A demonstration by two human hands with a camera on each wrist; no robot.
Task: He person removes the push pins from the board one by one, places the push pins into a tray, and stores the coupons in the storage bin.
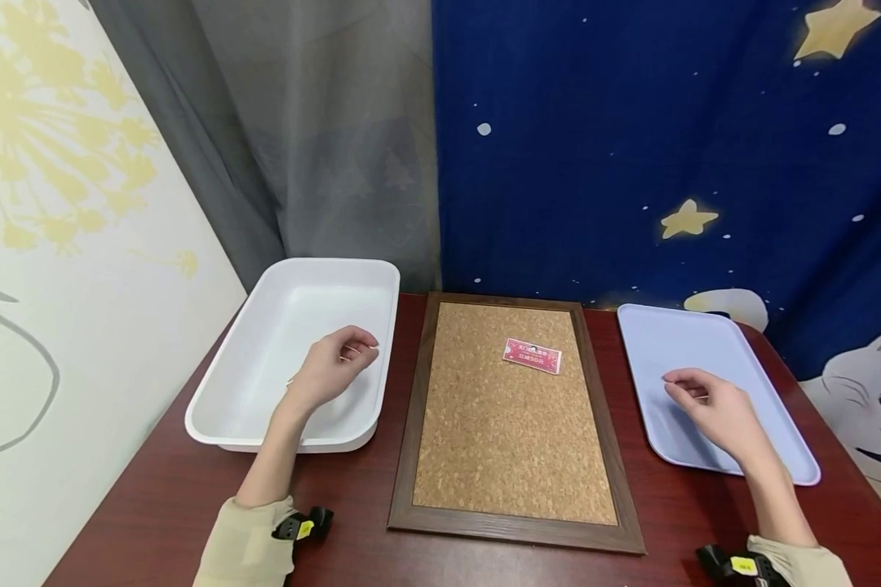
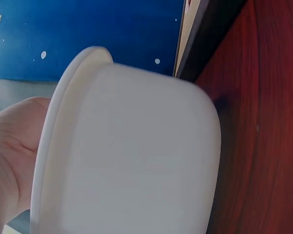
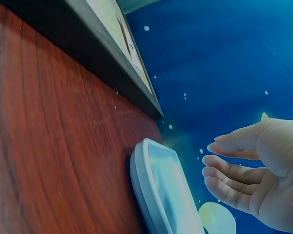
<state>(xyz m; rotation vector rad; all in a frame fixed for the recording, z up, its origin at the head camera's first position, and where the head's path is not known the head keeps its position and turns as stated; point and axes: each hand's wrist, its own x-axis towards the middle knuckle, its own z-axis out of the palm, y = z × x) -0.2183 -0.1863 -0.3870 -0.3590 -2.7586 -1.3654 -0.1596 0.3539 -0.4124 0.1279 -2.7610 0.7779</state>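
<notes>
My left hand [image 1: 335, 363] hovers over the white plastic bin [image 1: 209, 408], its fingers loosely bent and nothing visible between them. In the left wrist view the bin's wall [image 2: 136, 146] covers the fingers of that hand. Over the light blue tray [image 1: 668, 334] hangs my right hand [image 1: 715, 408]. The right wrist view shows its fingers [image 3: 234, 187] relaxed, the thumb apart from them, with nothing held. Between the hands lies a cork board [image 1: 514, 448] in a brown wooden frame. A pink printed coupon [image 1: 532, 359] sits slightly tilted on its upper right part, with a small pin-like spot near its top edge.
The dark red wooden table [image 1: 352, 505] bears the bin, board and tray side by side. Behind stand a grey curtain [image 1: 345, 122] and a blue starry curtain [image 1: 558, 163]. A white patterned wall [image 1: 81, 326] borders the left side.
</notes>
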